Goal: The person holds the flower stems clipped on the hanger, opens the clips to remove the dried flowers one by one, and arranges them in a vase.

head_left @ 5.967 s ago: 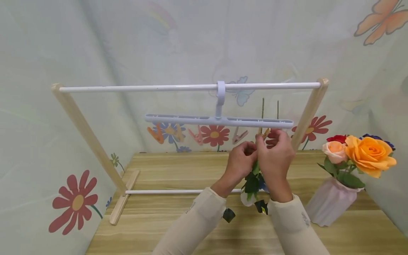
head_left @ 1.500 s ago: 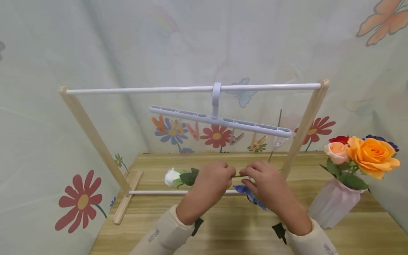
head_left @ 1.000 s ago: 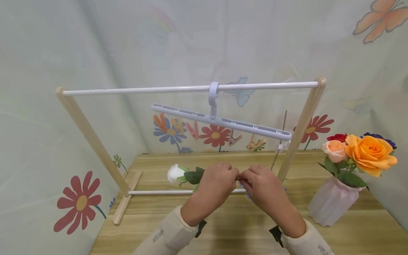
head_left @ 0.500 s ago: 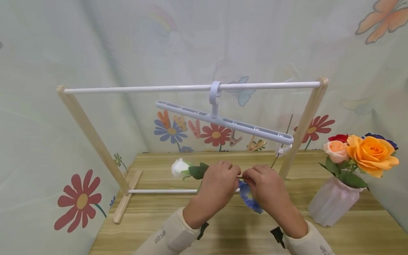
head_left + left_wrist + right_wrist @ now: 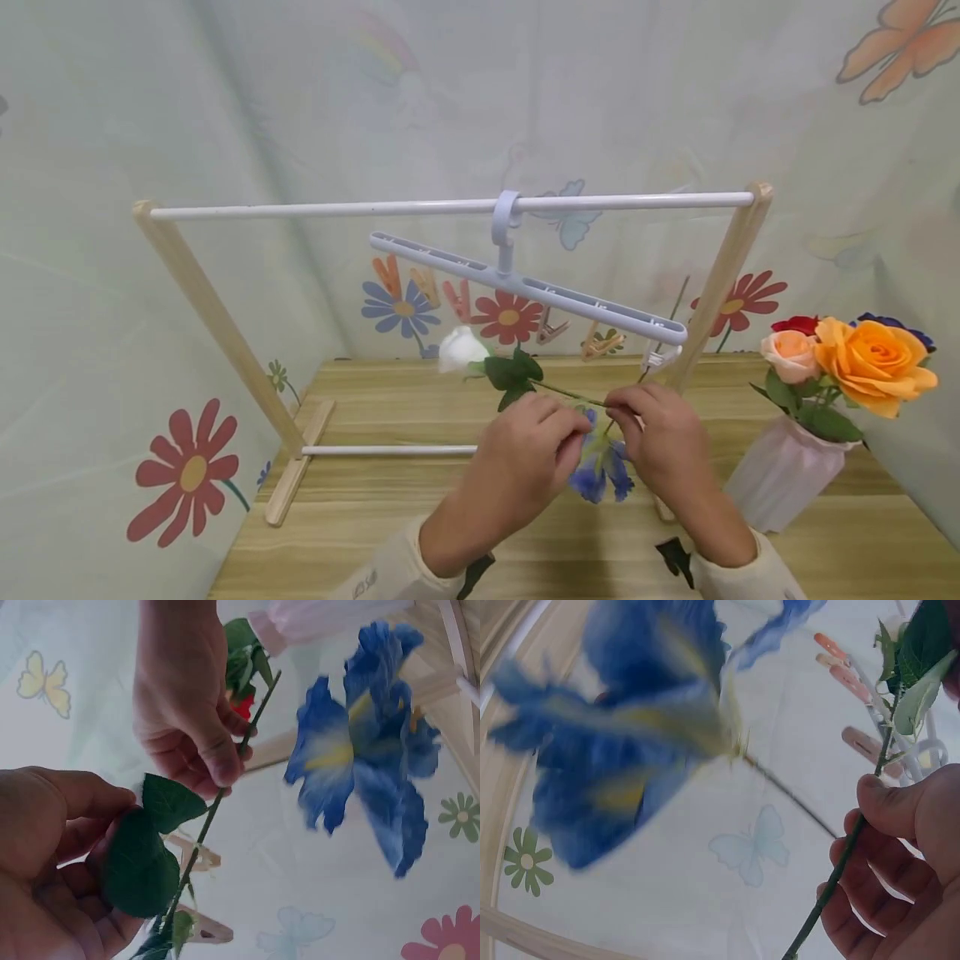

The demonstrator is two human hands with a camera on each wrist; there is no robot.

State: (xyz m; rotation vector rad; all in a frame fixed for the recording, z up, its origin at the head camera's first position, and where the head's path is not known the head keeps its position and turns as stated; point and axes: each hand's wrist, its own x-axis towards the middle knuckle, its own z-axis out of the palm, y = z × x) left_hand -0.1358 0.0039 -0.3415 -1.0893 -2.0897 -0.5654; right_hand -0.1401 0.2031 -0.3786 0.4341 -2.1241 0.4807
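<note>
My right hand pinches the green stem of an artificial white rose, whose bloom points left and up. My left hand is just below that stem, its fingers loosely bent beside the rose's dark green leaves. A blue iris-like flower hangs bloom down between and behind my hands. Its thin stem runs up to the white clip at the hanger's right end. The lilac clip hanger slopes down to the right.
The hanger hooks over the rack's white top bar. Several other clips hang from it, including an orange clip and a tan clip. At the right stands a pinkish-white vase with an orange rose and other roses.
Six seconds ago both hands were up at the tan clip; the rose is now lower, out of it, and the hanger tilts. In the last half second my left hand lets go and the rose rises rightward.
</note>
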